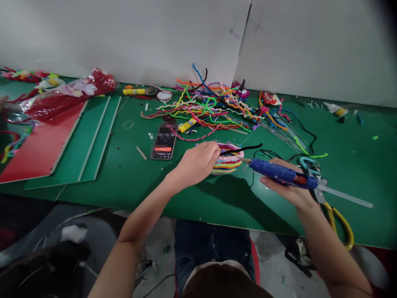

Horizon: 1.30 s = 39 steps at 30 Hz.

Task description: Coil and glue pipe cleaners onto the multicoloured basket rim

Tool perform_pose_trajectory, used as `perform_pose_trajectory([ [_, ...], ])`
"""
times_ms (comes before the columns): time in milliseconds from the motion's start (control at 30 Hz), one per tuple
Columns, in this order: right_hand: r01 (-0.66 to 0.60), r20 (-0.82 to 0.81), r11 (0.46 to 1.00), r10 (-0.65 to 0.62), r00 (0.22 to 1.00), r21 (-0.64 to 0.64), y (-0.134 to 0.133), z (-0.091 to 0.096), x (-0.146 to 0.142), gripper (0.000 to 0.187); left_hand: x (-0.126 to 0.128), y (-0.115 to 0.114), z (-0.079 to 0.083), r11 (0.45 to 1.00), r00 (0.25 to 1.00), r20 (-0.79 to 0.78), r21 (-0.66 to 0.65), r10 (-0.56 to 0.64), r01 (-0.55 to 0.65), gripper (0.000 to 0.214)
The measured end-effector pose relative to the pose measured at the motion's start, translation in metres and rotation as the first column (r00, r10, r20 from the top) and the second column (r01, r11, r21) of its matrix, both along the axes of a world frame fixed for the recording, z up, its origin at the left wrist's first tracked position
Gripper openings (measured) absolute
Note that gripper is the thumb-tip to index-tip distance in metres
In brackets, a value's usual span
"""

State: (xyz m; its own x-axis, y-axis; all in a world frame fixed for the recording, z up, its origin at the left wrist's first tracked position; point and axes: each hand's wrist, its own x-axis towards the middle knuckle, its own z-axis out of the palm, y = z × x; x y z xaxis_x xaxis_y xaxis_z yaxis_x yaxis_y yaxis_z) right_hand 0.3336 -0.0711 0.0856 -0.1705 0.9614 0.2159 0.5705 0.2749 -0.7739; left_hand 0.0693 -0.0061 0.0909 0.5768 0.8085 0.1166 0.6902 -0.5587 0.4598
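Observation:
My left hand is closed on a small round basket of coiled, many-coloured pipe cleaners. From beside its fingers a black pipe cleaner sticks out to the right over the basket's rim. My right hand grips a blue hot glue gun with a clear glue stick out of its back end. The gun's nozzle points left and reaches the basket's right edge; whether it touches I cannot tell. Part of the basket is hidden behind my left hand.
Behind the basket lies a heap of loose pipe cleaners. A phone rests left of it. Scissors with yellow handles lie by my right forearm. Red and green boards and a wrapped red bouquet occupy the left side.

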Motion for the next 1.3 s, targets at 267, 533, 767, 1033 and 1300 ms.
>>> perform_pose_trajectory([
  [267,-0.060,0.118,0.974,0.035,0.992,0.219,0.016,-0.003,-0.018,0.009,0.004,-0.004,0.004,0.999,0.989,-0.138,0.030,0.048,-0.045,0.031],
  [533,-0.078,0.177,0.972,0.038,0.983,0.223,0.014,-0.002,-0.018,0.012,0.007,-0.007,0.007,0.998,0.983,-0.174,0.021,0.063,-0.061,0.028],
  [767,-0.079,0.192,0.965,0.031,0.981,0.250,0.012,-0.001,-0.018,0.015,0.010,-0.009,0.009,0.997,0.983,-0.171,0.064,0.063,-0.052,0.027],
  [1033,-0.054,0.207,0.985,0.019,0.978,0.165,0.011,0.001,-0.018,0.015,0.009,-0.011,0.006,0.996,0.983,-0.171,0.065,0.069,-0.059,0.027],
  [1300,-0.098,0.236,0.980,0.056,0.970,0.172,0.013,0.000,-0.014,0.013,0.009,-0.010,0.007,0.998,0.981,-0.183,0.019,0.063,-0.060,0.026],
])
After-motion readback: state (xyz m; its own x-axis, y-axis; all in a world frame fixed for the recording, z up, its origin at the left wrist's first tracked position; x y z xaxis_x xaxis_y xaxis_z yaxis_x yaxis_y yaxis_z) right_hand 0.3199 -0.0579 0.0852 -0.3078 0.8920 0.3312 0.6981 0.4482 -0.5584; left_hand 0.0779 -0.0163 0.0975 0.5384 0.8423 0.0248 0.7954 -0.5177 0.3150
